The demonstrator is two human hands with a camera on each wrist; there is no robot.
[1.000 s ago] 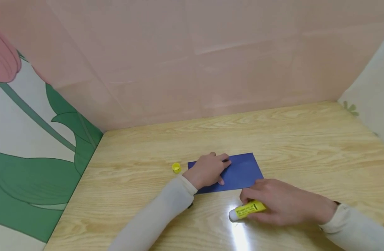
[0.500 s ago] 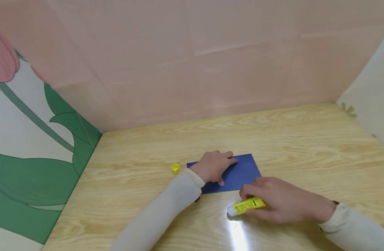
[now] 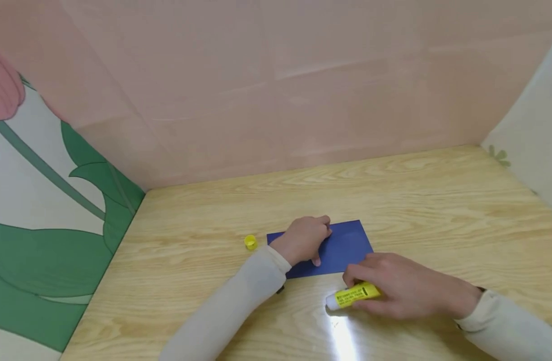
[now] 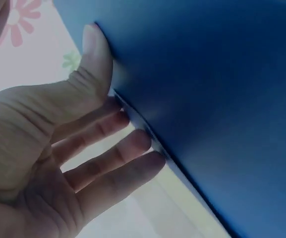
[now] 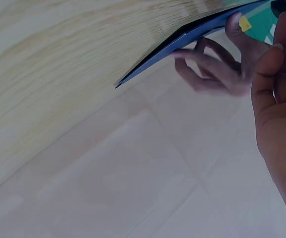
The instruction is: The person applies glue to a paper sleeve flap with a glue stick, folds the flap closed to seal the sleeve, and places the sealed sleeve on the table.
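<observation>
On the wooden table lies a dark blue sheet of paper [image 3: 345, 248], with a crease visible in the right wrist view. My left hand [image 3: 303, 240] rests over its left half, thumb on the face and fingertips at the far edge. In the left wrist view the thumb lies along the blue surface, while the loosely bent fingers touch the edge. Near the sheet's lower right corner, my right hand [image 3: 402, 288] grips a yellow glue stick [image 3: 354, 296] whose white end points left. Left of the sheet sits a small yellow cap [image 3: 250, 242].
Pale wood tabletop [image 3: 203, 215] surrounds the sheet. A pinkish covering [image 3: 266, 100] rises behind the table's far edge. Green and pink floral fabric [image 3: 54, 260] stands on the left, with a pale panel [image 3: 535, 130] on the right. Light glares off the near tabletop.
The left fingers reached farther right over the sheet half a second ago; now they are drawn back and more bent. The right hand holds the glue stick in almost the same place throughout.
</observation>
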